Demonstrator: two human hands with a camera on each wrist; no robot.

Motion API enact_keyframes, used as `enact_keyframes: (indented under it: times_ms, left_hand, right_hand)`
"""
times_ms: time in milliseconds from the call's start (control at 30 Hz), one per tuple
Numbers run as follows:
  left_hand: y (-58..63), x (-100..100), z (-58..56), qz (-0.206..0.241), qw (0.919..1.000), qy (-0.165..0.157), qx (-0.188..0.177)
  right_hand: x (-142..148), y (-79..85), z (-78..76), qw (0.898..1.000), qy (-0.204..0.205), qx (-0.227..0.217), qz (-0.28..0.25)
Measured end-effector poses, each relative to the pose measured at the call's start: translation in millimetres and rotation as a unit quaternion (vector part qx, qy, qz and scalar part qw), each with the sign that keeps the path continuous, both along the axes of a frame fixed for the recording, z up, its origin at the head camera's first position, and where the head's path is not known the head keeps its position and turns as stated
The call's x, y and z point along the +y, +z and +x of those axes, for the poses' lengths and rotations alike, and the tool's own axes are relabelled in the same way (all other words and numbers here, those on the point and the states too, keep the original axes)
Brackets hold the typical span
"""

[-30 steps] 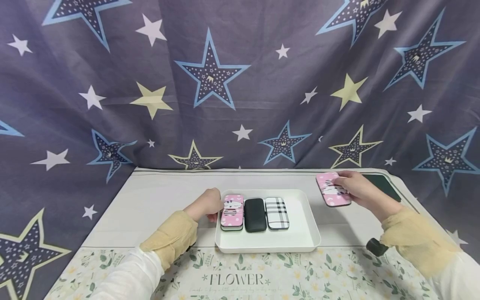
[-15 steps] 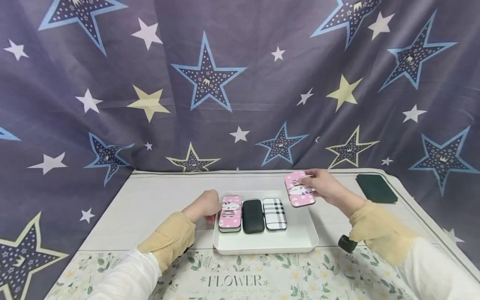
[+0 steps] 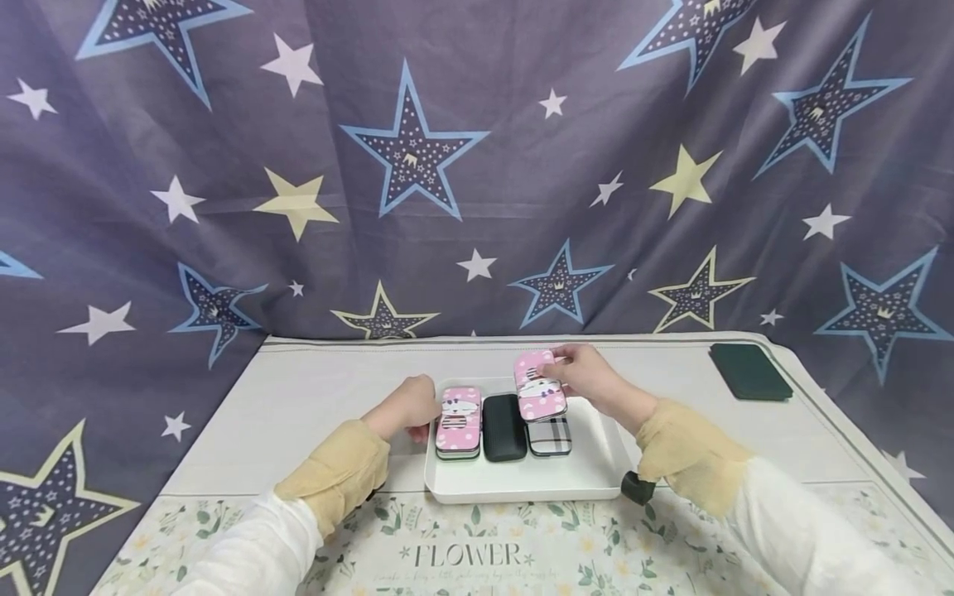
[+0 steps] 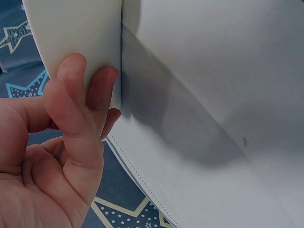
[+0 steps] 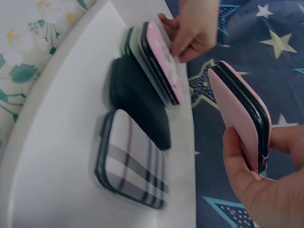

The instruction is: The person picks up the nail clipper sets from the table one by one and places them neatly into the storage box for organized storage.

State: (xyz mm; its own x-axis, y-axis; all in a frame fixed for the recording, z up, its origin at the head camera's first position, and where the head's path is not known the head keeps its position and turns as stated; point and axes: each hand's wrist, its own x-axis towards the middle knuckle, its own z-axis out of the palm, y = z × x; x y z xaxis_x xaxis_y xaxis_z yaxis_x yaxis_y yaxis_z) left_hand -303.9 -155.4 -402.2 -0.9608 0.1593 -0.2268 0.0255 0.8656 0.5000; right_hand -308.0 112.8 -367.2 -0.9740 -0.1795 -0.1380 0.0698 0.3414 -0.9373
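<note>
My right hand point(image 3: 596, 377) pinches a small pink hard case point(image 3: 540, 387) with a white cat print, between thumb and fingers along its edge. It is held tilted above the tray, covering the far part of a plaid case point(image 3: 550, 436). The right wrist view shows its plain pink back point(image 5: 233, 105) and dark rim. At the left side of a white tray point(image 3: 522, 490), my left hand point(image 3: 408, 407) grips the wall; its fingers point(image 4: 71, 71) lie against the outside. Beside it, another pink cat case point(image 3: 458, 418) lies on a pale green one point(image 5: 142, 66). A black case point(image 3: 504, 428) lies between the pink and plaid ones.
A dark green flat stack point(image 3: 750, 372) lies at the table's far right. A floral mat point(image 3: 477, 538) printed FLOWER covers the front. Behind the table point(image 3: 335, 364) hangs a star-patterned curtain point(image 3: 477, 165).
My right hand has carried the pink case leftward from the right of the tray to over the plaid case. The left hand stays at the tray's left side.
</note>
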Motion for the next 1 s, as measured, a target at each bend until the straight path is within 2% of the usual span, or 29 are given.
enact_keyframes:
  times_ms: [233,433,533,867,1000]
  left_hand:
    - [3.2,1,0.3,-0.004,1.0,0.003,0.001]
    - [2.8,1,1.0,-0.011,0.9999,-0.001,-0.002]
    - [2.5,1,1.1,-0.016,0.9999,0.002,0.0]
    - [1.3,2,0.6,-0.013,0.9999,0.009,-0.005]
    - [1.5,3,0.4,-0.01,0.9998,0.011,-0.01]
  right_hand:
    - [-22,-14.2,2.4,0.999,0.002,-0.002,0.05]
    - [-35,-32.6,2.2,0.996,-0.006,0.001,0.094]
    - [-42,-39.9,0.4,0.995,-0.008,0.002,0.102]
    - [-57,-46.1,-0.1,0.991,-0.013,-0.001,0.131]
    - [-57,-46.4,0.1,0.989,-0.008,0.017,0.144]
